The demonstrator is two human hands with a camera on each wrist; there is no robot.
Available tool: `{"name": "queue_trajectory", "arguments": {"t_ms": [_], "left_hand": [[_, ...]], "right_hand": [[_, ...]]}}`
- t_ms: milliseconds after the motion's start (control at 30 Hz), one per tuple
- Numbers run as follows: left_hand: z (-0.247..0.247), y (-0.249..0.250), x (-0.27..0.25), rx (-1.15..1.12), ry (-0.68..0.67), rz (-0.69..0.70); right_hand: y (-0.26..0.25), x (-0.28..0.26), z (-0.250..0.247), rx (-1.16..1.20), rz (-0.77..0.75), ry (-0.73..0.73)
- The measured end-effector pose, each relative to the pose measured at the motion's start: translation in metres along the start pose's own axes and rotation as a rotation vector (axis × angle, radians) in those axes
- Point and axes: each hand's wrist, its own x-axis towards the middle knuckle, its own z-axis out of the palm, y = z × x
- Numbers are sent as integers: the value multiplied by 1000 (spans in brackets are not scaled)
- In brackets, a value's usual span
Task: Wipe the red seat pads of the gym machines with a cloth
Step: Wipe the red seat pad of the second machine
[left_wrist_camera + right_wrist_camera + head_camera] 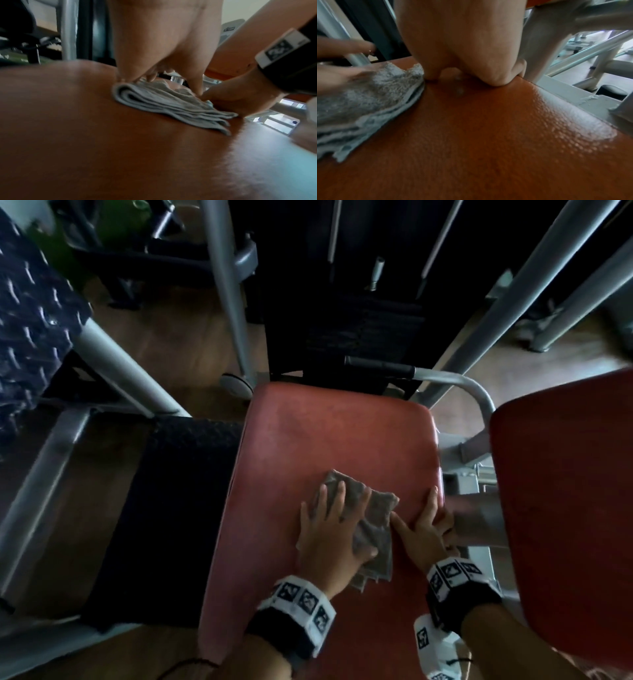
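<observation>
A: Where are the hands?

B: The left hand (329, 529) lies flat on a folded grey cloth (376, 508), its fingers (340, 491) spread and straight, pressing the cloth down onto the red seat pad (325, 433). It curls round nothing.

A: And the right one?

B: The right hand (423, 525) rests on the pad just beside the cloth, at the pad's right edge. Its thumb reaches toward the cloth, and in the left wrist view the thumb tip touches the cloth's near corner. The outer fingers bend down over the pad's edge; whether they grip it, I cannot tell.

A: How does the cloth lie?

B: Folded into several layers, which fan out at the corner nearest the wrists. It sits in the nearer right part of the pad, the left palm covering its left half. In the right wrist view the nap looks rough and towel-like.

A: What surrounds the pad?

B: Both wrists carry black bands with white marker blocks (301, 601). To the right stands a second red pad (565, 508), well apart from the cloth. Grey metal frame tubes (226, 285) rise behind the seat, with a black weight stack (342, 320) between them and a black-gripped handle (380, 366) just past the pad's far edge. A black textured mat (164, 508) lies to the left, on a wooden floor (164, 337).
</observation>
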Motion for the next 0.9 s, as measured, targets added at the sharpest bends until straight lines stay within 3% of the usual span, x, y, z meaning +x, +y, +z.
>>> {"name": "queue_trajectory", "arguments": {"t_ms": [100, 200, 300, 400, 467, 533, 600, 667, 800, 900], "left_hand": [[-23, -39, -11, -71, 151, 32], [-41, -95, -21, -59, 210, -113], [-41, -126, -28, -235, 68, -261], [-30, -123, -33, -261, -27, -269], [-26, -120, -33, -196, -45, -284], [-27, -119, -32, -162, -65, -299], [-27, -120, -32, -158, -82, -297], [-28, -121, -32, -159, -100, -293], [-28, -122, -29, -130, -119, -321], [-27, -120, -28, -93, -121, -347]], "right_hand": [[-2, -2, -5, 59, 43, -23], [-3, -2, -14, 145, 75, 0], [-9, -1, -22, 139, 71, 86], [-21, -10, -20, -37, 85, 141], [-27, -25, -17, -160, -43, 179], [-31, -42, -9, -240, -361, 191], [-38, -57, 6, -380, -696, 105], [-40, -63, 27, -561, -934, -24], [-45, -46, 41, -638, -988, 4], [-50, -13, 22, -608, -815, 15]]}}
